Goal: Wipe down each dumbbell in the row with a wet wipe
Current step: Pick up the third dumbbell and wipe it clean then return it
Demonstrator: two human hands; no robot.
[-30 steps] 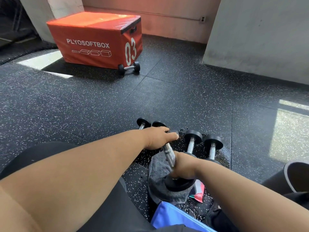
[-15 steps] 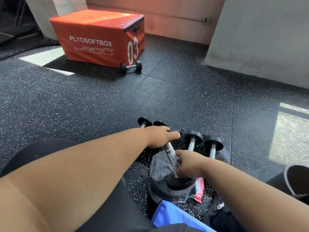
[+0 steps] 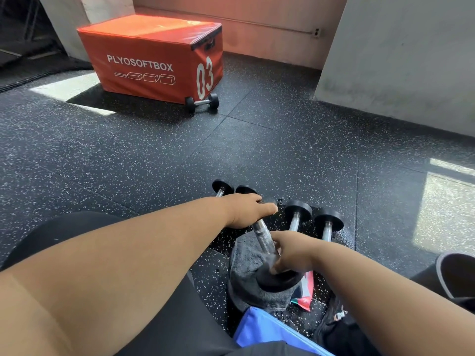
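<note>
Several small black dumbbells with chrome handles lie in a row on the speckled floor. My left hand (image 3: 248, 210) holds the far end of the middle dumbbell (image 3: 263, 237), which is tilted over a grey towel (image 3: 245, 263). My right hand (image 3: 289, 249) is curled round the lower part of its handle, just above the near head (image 3: 276, 281). No wipe shows in the hand. Two dumbbells (image 3: 295, 217) (image 3: 327, 226) lie to the right, two more heads (image 3: 222, 187) to the left behind my arm.
A red and white wipe packet (image 3: 305, 289) lies under the near head. A blue bag (image 3: 267, 332) sits close to me. An orange plyo box (image 3: 154, 55) with another dumbbell (image 3: 201, 101) stands far left. A grey wall (image 3: 401, 55) rises at right.
My right hand has slid a little up the handle from the near head toward the middle. My left hand has stayed on the far end.
</note>
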